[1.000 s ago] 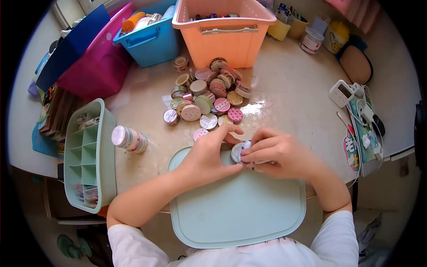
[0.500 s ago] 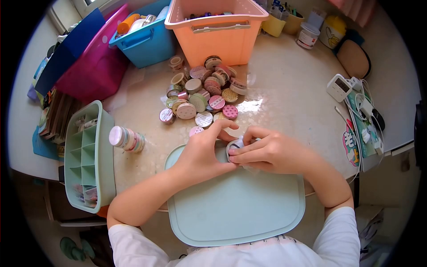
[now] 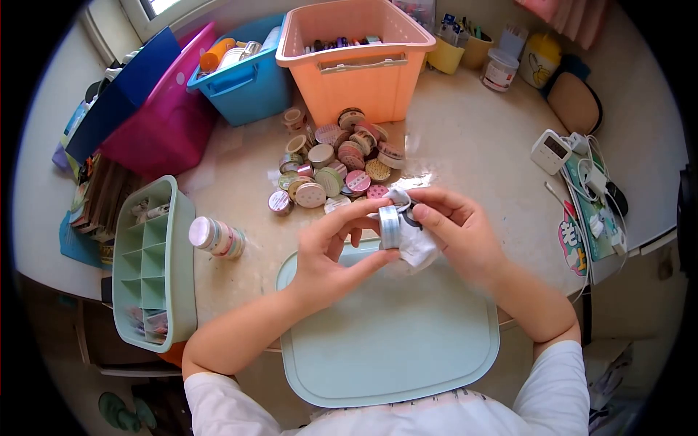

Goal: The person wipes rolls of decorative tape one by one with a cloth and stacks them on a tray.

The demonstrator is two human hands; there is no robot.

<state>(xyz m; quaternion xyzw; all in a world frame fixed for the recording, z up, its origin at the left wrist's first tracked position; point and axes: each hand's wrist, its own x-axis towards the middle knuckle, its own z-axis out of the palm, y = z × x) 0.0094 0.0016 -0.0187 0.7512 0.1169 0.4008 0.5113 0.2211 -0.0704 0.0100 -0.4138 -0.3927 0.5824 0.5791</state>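
Note:
My left hand (image 3: 327, 251) pinches a light blue-and-white roll of washi tape (image 3: 390, 227) between thumb and fingers, with its patterned edge facing me. At its right side, a crumpled white cloth (image 3: 418, 248) with a dark patch is gripped in my right hand (image 3: 465, 236), touching the roll. Both hands are above the far edge of a pale green lid (image 3: 392, 341), which lies in front of me. Just beyond them, many tape rolls (image 3: 311, 195) are heaped on the table. A stack of pastel tape rolls (image 3: 218, 237) lies to the left of my left hand.
A green divided box (image 3: 182, 291) stands at the left, with small items in some compartments. Behind the heap are an orange bin (image 3: 349, 83), a blue basket (image 3: 247, 94) and a magenta bin (image 3: 160, 123). At the right lie a white clock-like device (image 3: 551, 151) and cables.
The tape roll has been lifted and turned so its patterned edge shows. My right hand has shifted right and the white cloth is more exposed. The view has tilted slightly.

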